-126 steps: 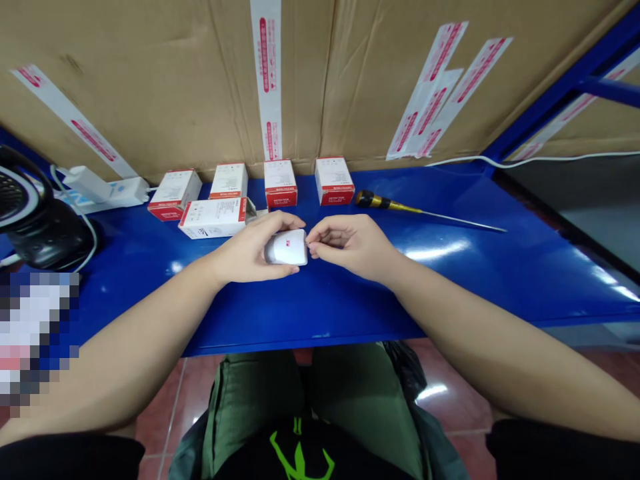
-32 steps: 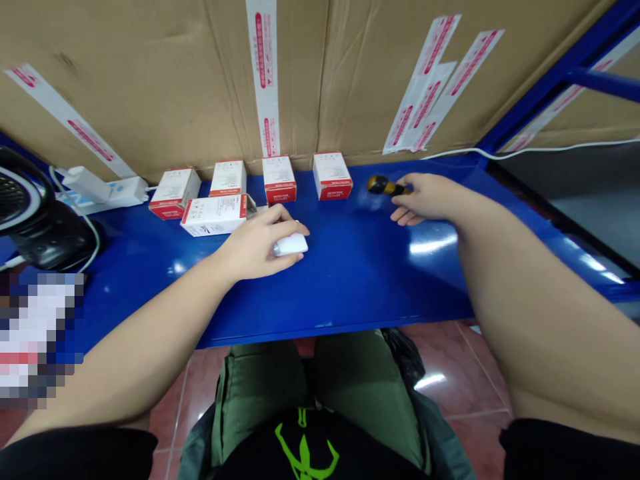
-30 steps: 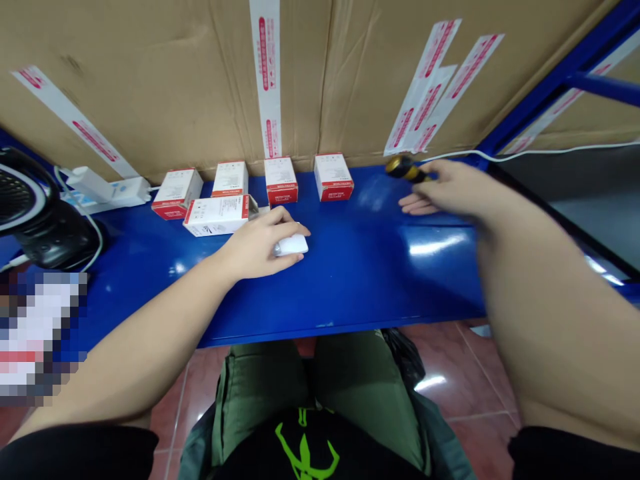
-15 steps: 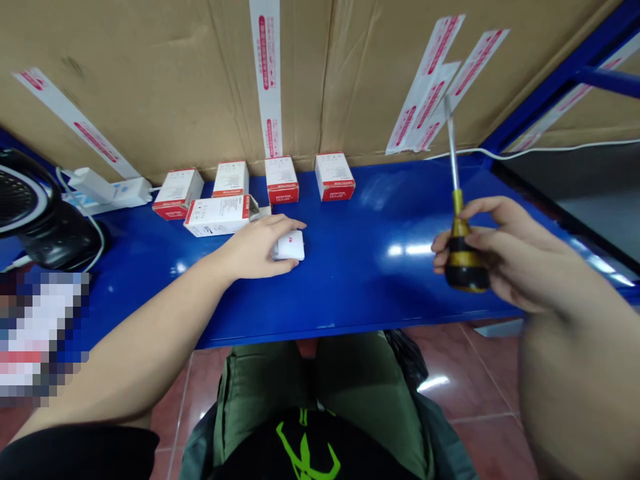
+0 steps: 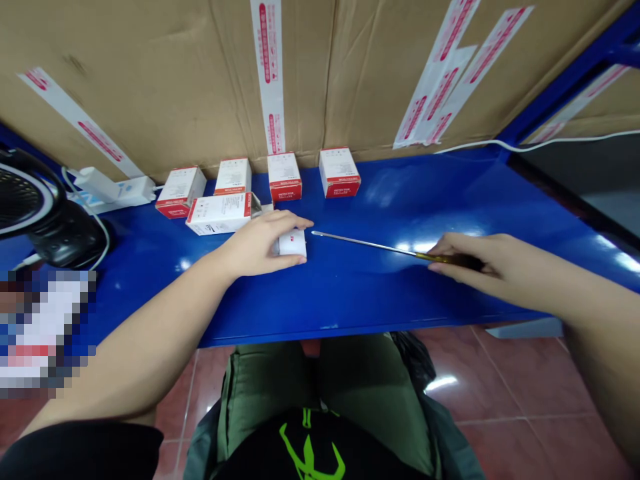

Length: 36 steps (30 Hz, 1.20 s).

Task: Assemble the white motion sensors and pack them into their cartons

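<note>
My left hand is closed around a small white plastic device with a red mark, holding it down on the blue table. Its left part is hidden under my palm. In my right hand is a screwdriver with a long metal shaft and a yellow and black handle. The shaft lies nearly level and points left. Its tip is just right of the device, apart from it by a small gap. Behind my left hand lies a white and red box with its right end open.
Several white and red boxes stand along the cardboard wall. At the left are a black fan and a white power strip with a cable. A blue frame post rises at the right.
My right hand has swung the screwdriver from upright to nearly level, bringing its tip down and left beside the white device. My left hand stays on the device.
</note>
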Motion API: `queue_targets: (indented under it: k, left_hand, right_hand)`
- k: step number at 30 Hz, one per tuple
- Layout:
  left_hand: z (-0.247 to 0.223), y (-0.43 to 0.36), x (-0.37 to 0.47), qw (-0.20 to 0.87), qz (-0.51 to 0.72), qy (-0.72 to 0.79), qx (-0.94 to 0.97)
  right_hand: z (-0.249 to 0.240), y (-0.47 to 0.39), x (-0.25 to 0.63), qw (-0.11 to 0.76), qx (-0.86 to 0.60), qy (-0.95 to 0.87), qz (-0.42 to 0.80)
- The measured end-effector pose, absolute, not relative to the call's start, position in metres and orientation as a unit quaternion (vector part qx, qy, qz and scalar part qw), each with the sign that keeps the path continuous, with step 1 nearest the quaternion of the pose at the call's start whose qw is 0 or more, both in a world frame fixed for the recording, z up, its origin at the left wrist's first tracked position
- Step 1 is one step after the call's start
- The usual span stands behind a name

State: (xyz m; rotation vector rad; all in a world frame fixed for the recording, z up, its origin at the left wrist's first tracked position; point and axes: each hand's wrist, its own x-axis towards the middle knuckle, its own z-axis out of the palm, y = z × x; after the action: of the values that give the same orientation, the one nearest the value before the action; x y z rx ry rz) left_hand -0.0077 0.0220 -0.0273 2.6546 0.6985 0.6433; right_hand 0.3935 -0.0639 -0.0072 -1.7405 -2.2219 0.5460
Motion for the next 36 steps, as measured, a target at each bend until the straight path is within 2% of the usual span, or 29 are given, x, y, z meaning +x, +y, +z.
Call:
queue_targets:
  k: [3,36]
  left_hand:
    - [-0.027,0.024,-0.007,0.171,0.229,0.231,0.93]
    - [-0.031,0.029,-0.006,0.184,0.239,0.2,0.932]
  right_hand:
    - [-0.007,-0.058,0.394,0.094,-0.554,-0.793,0.233]
    - [-0.006,-0.051,0.387,0.045,-0.572,-0.794,0.2]
